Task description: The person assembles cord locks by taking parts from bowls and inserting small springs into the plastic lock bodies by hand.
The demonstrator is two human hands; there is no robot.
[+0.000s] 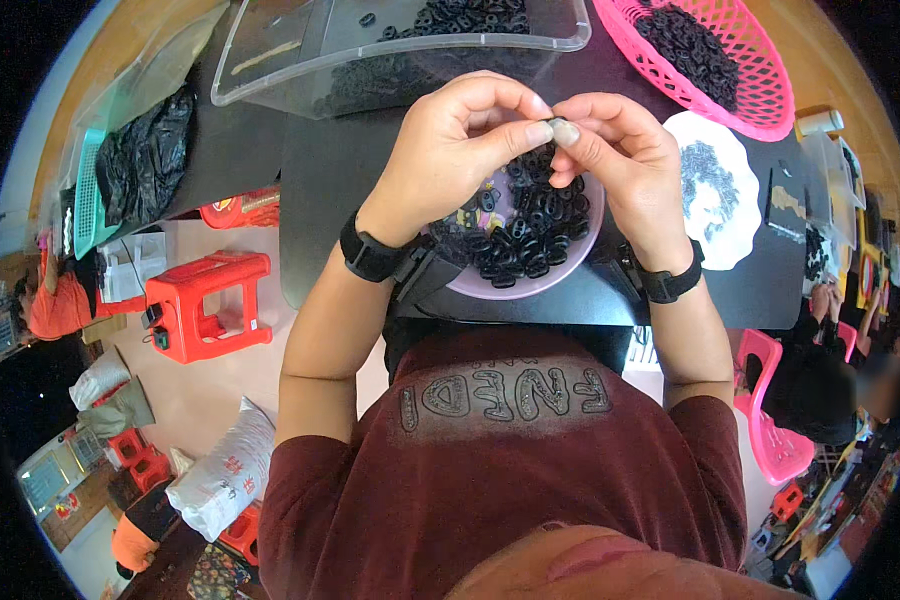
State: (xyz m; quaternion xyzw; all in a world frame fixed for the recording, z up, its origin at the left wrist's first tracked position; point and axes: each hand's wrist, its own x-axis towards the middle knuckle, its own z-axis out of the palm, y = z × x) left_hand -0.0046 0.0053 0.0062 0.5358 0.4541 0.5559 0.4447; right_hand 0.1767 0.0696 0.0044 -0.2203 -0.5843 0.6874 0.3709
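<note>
My left hand (pixel 460 145) and my right hand (pixel 620 150) meet above a pale purple bowl (pixel 515 291). Thumbs and fingertips of both are pinched together at one spot. A tiny dark edge shows between them, but the fingers cover most of whatever is held. Small black oval pieces with holes (pixel 520 245) fill much of the bowl under my hands. To the right of my right hand lies a white scalloped plate (pixel 738 225) with a scatter of tiny dark, shiny bits (pixel 708 172). Each wrist wears a black strap.
Beyond my hands stands a clear plastic bin (pixel 410 42) with more black pieces. A pink basket (pixel 770 75) of black pieces is at the far right. Left are a black plastic bag (pixel 150 155) and a red stool (pixel 210 305). Other people sit at both sides.
</note>
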